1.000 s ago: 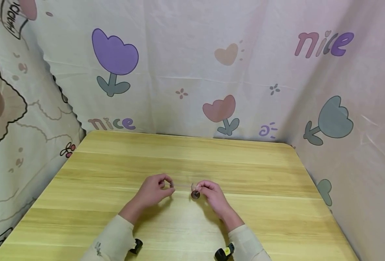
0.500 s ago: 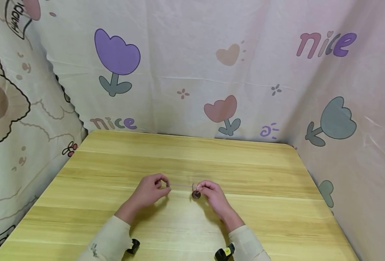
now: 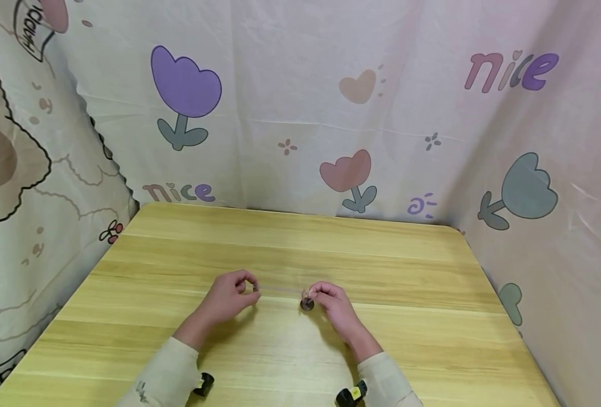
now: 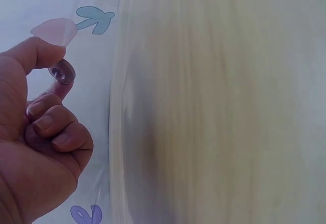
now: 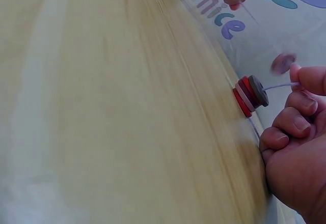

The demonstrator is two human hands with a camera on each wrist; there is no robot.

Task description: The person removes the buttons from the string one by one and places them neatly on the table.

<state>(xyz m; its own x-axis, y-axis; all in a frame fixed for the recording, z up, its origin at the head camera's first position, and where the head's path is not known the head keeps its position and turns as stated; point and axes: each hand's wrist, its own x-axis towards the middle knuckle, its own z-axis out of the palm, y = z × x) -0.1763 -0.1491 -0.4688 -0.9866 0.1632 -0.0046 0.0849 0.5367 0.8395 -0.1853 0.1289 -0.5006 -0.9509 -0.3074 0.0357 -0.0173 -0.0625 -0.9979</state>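
My left hand (image 3: 227, 298) pinches a round brown button (image 4: 62, 72) between thumb and index finger, the other fingers curled. A thin string runs out beside the button held there (image 5: 234, 0). In the right wrist view, my right hand (image 5: 300, 147) pinches a pale string (image 5: 279, 86) between thumb and finger. On that string hangs a stack of red, pink and dark grey buttons (image 5: 249, 96), just left of the fingertips. A blurred brown button (image 5: 283, 63) is above the string. From the head view, the stack (image 3: 307, 304) shows as a small dark round shape.
Both hands are above a light wooden table (image 3: 280, 350). A patterned cloth (image 3: 275, 85) hangs behind the table and along both sides. Black straps or cameras (image 3: 351, 394) are at the wrists, by cream sleeves.
My left hand has moved left, away from the right hand, with the button still pinched. My right hand has stayed nearly in place, still holding the string.
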